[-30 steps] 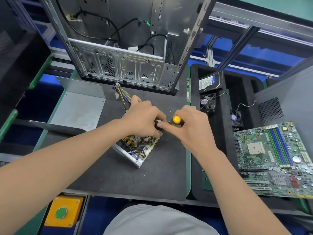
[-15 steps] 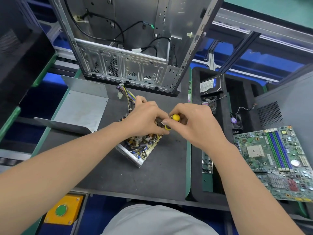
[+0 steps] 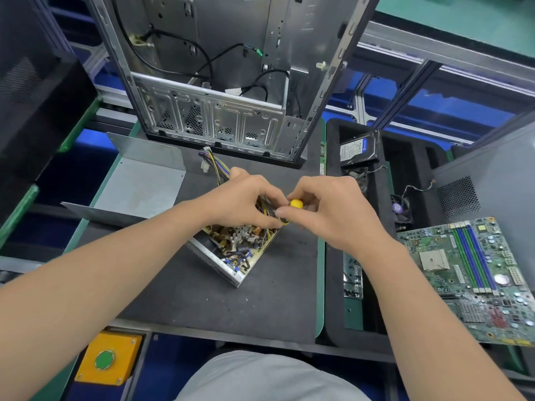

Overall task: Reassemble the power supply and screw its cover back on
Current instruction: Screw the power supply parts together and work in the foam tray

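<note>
- Where the mat [image 3: 260,308] ends nearest the person, a button box [image 3: 108,360] sits below its left corner. The mat's near strip is bare, which leaves room to draw the supply closer.
- The supply [image 3: 231,256] lies askew mid-mat with its top open and board bare, one corner pointing at the person.
- The hands meet over its far half. The right hand [image 3: 327,209] pinches the yellow driver [image 3: 295,204] in its fingertips. The left hand [image 3: 240,198] curls down beside the shaft; whether it grips the shaft or a part inside, I cannot tell.
- I judge the step to be fastening something inside the supply, ahead of the cover, so the task looks under halfway.
- The next move calls for keeping the driver square on its screw, then fetching the cover [image 3: 139,186]. The cover lies at the mat's left edge, well apart from the supply.
- On the right, the tray [image 3: 333,285] wall bounds the mat just beside the right wrist.
- Wires [image 3: 217,166] trail from the supply toward the case [image 3: 208,123]. The case stands along the far edge and closes off that side.
</note>
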